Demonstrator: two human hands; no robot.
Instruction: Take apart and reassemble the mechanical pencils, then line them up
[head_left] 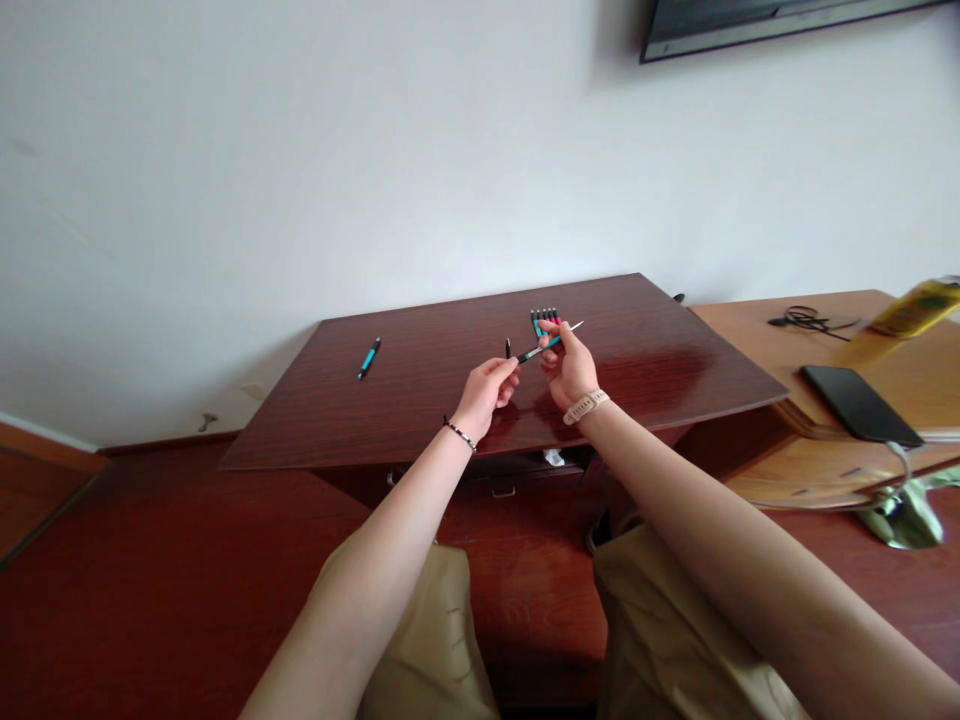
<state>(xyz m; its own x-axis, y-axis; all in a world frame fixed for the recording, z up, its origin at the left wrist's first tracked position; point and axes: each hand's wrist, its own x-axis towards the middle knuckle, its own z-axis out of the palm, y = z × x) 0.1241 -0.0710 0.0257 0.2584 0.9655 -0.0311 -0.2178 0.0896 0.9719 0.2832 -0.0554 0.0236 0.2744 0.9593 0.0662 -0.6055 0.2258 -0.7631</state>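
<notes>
Over a dark red-brown wooden table (420, 400), my right hand (570, 368) grips a teal pen (541, 348) that points up to the right, its thin refill sticking out at the far end. My left hand (487, 392) pinches the pen's black near end between thumb and fingers. A small black pen part (508, 347) stands just beyond my left fingers. A bundle of several teal and pink pens (545, 318) lies on the table right behind my right hand. One more teal pen (368, 357) lies alone at the left of the table.
A lighter wooden desk (840, 400) adjoins on the right, with a black phone (859, 403), a coiled black cable (806, 320) and a yellow bottle (919, 305). A white wall rises behind. My knees in khaki trousers are below the table's near edge.
</notes>
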